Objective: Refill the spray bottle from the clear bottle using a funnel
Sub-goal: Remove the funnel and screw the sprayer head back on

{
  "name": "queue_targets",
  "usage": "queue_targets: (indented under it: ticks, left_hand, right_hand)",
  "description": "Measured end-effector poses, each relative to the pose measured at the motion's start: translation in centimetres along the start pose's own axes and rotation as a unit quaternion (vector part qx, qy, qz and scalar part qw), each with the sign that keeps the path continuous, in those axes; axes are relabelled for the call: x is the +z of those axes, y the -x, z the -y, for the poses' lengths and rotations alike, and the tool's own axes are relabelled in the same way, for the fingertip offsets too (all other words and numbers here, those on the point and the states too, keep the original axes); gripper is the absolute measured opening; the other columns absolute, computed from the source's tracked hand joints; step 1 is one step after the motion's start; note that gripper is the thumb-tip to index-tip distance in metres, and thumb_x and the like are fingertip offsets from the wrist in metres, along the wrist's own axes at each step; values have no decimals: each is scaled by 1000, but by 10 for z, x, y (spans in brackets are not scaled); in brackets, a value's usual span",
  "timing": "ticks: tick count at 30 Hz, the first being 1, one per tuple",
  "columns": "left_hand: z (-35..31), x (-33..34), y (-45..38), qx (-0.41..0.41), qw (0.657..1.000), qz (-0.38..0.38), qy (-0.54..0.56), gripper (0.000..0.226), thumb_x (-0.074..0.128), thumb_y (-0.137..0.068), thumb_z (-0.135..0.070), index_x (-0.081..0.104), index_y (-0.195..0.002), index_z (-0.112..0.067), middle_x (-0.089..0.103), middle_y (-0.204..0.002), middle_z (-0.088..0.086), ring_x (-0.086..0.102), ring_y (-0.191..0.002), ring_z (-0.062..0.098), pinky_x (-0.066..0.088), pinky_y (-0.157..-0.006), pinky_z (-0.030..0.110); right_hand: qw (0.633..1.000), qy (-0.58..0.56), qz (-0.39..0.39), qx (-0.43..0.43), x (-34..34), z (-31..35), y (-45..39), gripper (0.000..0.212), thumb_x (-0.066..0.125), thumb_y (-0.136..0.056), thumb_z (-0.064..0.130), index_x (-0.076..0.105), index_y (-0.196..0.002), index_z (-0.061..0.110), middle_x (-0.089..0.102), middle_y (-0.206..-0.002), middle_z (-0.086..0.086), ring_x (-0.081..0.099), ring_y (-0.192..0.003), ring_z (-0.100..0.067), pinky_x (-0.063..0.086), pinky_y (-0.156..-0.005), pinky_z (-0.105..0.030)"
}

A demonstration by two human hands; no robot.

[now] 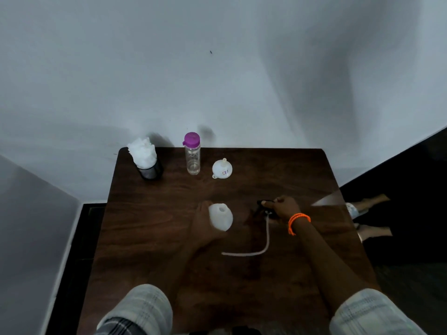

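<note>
My left hand (202,222) grips the white spray bottle body (221,216) at mid-table; its neck is uncovered and faces up. My right hand (283,209) holds the black spray head (264,207) just to the right of the bottle, low over the table. The head's white dip tube (266,238) trails down and curves left across the wood. A clear bottle (192,157) with a purple cap stands upright at the back, holding a little clear liquid. To its right a white funnel (222,168) lies mouth-down with its spout pointing up.
A black cup stuffed with white tissue (146,163) stands at the back left of the dark wooden table (150,238). A wall runs right behind the table. Bare feet of another person (370,204) show on the dark floor to the right.
</note>
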State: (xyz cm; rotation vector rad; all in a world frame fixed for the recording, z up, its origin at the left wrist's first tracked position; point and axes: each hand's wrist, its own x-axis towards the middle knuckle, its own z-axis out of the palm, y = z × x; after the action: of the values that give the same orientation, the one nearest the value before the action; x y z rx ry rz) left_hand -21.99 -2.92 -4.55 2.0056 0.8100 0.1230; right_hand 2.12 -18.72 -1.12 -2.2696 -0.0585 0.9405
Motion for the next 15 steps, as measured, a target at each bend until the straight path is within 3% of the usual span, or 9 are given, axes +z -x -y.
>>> queue_targets:
  ticks: [3,7,9,12,15]
  left_hand:
    - [1,-12,17,-30,997,-62,23,91,96,-45,-37,43,-119,-29,47,-117,-9,50,-105,5,47,-86,30]
    - [3,-26,38,-43,995,-87,22,97,94,-38,-46,40,-117,-33,45,-116,-12,53,-104,9,51,-81,29]
    - [0,-30,49,-40,995,-89,18,95,94,-36,-44,39,-114,-34,43,-115,-14,54,-103,9,53,-78,29]
    - [-1,-32,58,-28,995,-97,18,95,94,-36,-48,41,-114,-33,41,-113,-16,53,-103,6,54,-77,28]
    - [-10,-36,66,-10,995,-96,13,93,94,-38,-45,45,-114,-25,42,-113,-11,50,-103,4,51,-78,28]
  right_hand:
    - [998,26,-18,-50,-30,35,22,32,90,-71,34,73,-65,7,70,-60,-11,65,-49,-18,48,-43,-23]
    - [992,-27,-41,-113,-58,89,48,31,89,-73,20,68,-77,-2,64,-65,-14,58,-37,1,42,-34,-16]
    - [991,-39,-43,-119,-67,114,57,43,96,-60,25,69,-79,-4,68,-70,-17,70,-53,-6,55,-43,-23]
    - [987,-51,-65,-135,-70,143,67,54,99,-47,29,72,-80,-4,74,-77,-18,76,-76,-31,63,-63,-51]
    - [981,-6,-96,-170,-62,168,86,50,95,-50,40,73,-75,2,73,-73,-12,74,-73,-27,63,-68,-47]
